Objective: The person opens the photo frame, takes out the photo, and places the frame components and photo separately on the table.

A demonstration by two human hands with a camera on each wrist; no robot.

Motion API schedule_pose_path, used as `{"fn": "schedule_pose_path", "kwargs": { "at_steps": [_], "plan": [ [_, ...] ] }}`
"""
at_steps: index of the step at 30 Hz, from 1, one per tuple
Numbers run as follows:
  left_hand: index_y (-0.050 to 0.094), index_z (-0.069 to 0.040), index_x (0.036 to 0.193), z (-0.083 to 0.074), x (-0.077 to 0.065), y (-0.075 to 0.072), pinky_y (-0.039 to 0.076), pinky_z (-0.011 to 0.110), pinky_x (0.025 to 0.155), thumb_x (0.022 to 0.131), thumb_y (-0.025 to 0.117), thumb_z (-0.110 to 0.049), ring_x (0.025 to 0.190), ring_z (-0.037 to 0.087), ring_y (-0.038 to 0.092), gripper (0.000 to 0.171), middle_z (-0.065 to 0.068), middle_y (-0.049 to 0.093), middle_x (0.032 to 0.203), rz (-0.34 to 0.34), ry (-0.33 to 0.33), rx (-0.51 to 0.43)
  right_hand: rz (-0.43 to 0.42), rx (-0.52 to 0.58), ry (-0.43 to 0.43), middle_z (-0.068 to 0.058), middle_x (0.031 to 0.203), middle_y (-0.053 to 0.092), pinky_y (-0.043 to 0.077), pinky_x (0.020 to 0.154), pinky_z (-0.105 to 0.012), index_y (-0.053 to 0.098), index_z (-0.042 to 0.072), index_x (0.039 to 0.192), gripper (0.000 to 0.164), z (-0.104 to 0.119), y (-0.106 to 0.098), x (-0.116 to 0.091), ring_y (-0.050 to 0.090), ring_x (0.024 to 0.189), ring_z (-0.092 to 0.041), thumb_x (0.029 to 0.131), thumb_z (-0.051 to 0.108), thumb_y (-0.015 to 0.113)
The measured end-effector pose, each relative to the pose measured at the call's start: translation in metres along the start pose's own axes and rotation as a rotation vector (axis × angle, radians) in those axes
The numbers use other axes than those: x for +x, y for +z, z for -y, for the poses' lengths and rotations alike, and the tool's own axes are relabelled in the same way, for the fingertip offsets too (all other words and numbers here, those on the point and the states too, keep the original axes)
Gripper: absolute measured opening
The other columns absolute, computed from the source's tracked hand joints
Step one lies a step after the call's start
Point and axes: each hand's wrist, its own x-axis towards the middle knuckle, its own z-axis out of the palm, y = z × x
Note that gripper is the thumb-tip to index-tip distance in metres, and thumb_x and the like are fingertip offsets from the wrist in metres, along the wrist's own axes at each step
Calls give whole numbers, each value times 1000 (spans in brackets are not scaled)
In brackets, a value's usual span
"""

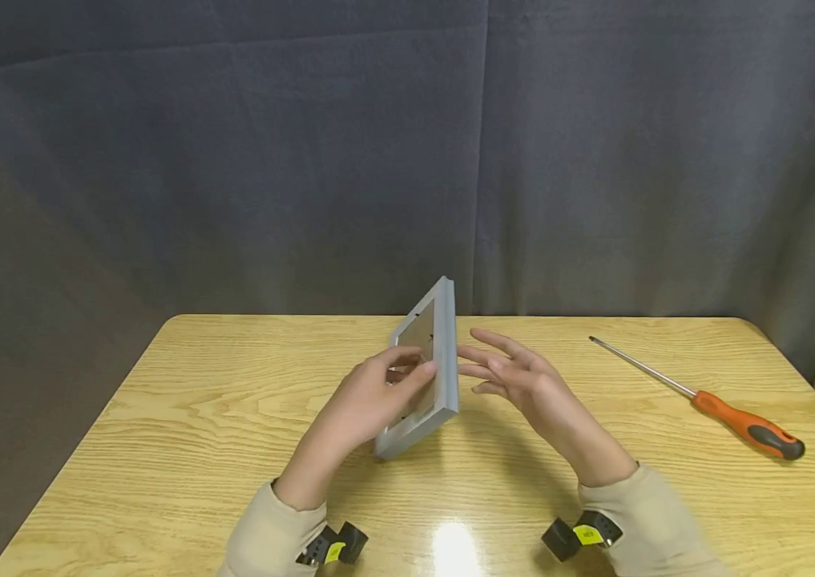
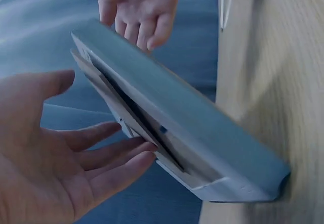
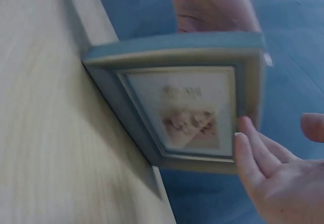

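A grey-blue picture frame (image 1: 448, 353) stands tilted on its lower edge near the middle of the table, its back towards my left hand (image 1: 371, 393). In the left wrist view, a back flap (image 2: 114, 95) sticks out from the frame, and my left fingertips touch it while the thumb stays apart. My right hand (image 1: 526, 381) is on the frame's front side, fingers extended. The right wrist view shows its fingertips at the front border, beside a printed picture (image 3: 192, 123) with small figures; its thumb is clear of the frame.
On the right of the wooden table (image 1: 234, 385) lies a screwdriver (image 1: 739, 421) with an orange and black handle, its shaft pointing to the back left. A dark grey curtain (image 1: 306, 160) hangs behind the table's far edge.
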Motion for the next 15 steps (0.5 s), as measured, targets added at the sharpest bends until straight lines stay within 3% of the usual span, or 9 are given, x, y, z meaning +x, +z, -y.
{"fn": "schedule_pose_path", "kwargs": {
  "at_steps": [9, 15],
  "plan": [
    [24, -16, 149, -18, -12, 1, 50, 52, 94, 76, 54, -70, 116, 25, 55, 95, 13, 50, 140, 74, -42, -5, 62, 107, -73, -21, 156, 24, 29, 108, -34, 19, 5, 148, 50, -2, 25, 0, 44, 131, -14, 101, 12, 33],
    [23, -11, 148, -18, -16, 0, 52, 50, 90, 86, 52, -52, 110, 25, 58, 80, 14, 53, 136, 58, -49, -3, 71, 78, -78, -24, 150, 37, 44, 100, -24, 29, 5, 144, 45, -6, 29, 2, 46, 130, -20, 100, 11, 35]
  ]
}}
